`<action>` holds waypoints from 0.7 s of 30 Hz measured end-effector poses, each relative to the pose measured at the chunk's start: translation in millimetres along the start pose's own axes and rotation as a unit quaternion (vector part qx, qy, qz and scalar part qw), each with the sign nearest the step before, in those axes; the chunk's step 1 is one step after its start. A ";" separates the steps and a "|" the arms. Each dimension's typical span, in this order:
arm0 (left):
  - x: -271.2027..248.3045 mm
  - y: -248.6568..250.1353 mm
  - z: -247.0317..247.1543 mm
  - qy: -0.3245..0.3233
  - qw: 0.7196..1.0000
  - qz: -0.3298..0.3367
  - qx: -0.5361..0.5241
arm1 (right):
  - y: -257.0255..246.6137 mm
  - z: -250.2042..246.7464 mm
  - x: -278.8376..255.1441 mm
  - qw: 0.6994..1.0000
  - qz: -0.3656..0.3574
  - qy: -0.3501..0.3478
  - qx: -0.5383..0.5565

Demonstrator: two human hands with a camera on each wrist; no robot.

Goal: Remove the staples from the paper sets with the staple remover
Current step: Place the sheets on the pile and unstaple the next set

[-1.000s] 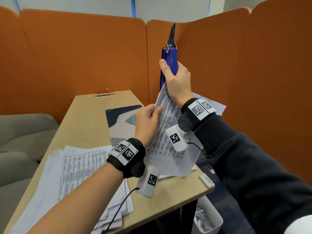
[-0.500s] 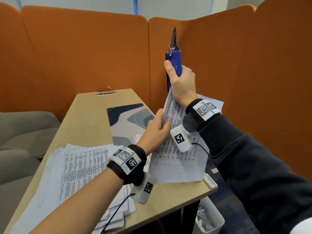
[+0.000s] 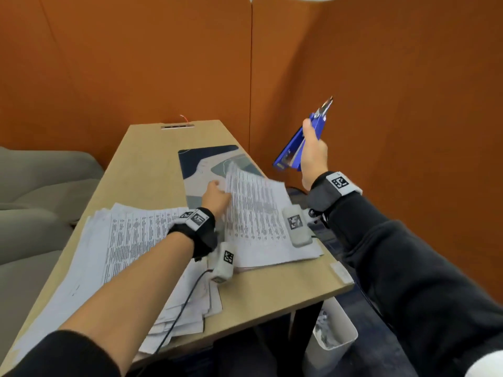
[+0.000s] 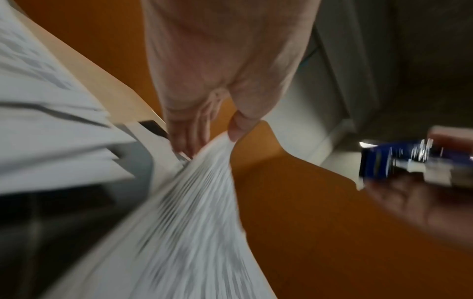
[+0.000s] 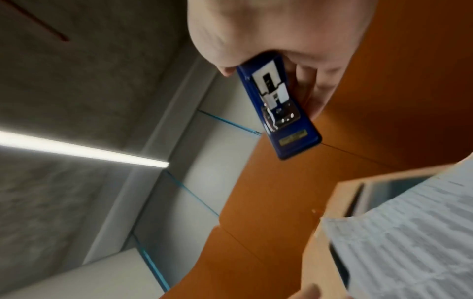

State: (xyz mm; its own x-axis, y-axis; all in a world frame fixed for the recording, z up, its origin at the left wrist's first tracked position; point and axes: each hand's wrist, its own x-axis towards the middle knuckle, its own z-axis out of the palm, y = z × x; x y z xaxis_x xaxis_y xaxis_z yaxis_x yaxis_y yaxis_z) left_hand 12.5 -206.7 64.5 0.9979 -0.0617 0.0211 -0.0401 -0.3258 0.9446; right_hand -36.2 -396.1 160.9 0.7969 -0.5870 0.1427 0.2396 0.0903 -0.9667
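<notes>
Hands (image 3: 217,195) on blurred, unreadable paper set (image 3: 255,219), blue staple remover (image 3: 302,142)

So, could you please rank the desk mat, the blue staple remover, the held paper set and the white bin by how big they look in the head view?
1. Held paper set, largest.
2. Desk mat, partly covered by paper, so it may really be bigger.
3. White bin and blue staple remover: the bin looks larger, but it is cut off by the desk, so unsure.

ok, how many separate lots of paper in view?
2. One paper set at the desk's right side, its far edge pinched by the left hand; one loose stack near the desk's left edge. How many sets that stack holds cannot be told.
</notes>
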 end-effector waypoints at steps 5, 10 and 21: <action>34.5 -49.3 -103.7 0.111 0.967 -0.168 0.158 | 88.1 -5.2 -4.7 0.976 0.197 -0.033 0.082; 19.5 -105.3 -182.5 0.189 0.892 -0.301 0.280 | 142.2 -2.8 -17.0 0.940 0.278 -0.024 0.199; 5.4 -135.1 -187.8 0.232 0.902 -0.203 0.303 | 175.7 -19.7 -20.4 0.935 0.261 -0.028 0.239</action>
State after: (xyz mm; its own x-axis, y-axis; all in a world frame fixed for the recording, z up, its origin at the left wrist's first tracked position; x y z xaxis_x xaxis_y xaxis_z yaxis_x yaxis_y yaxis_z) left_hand 33.0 14.2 -1.5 0.8445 0.5353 -0.0189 0.4539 -0.6965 0.5557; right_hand -21.3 -384.1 -16.0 0.8993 -0.3202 -0.2980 0.0196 0.7100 -0.7039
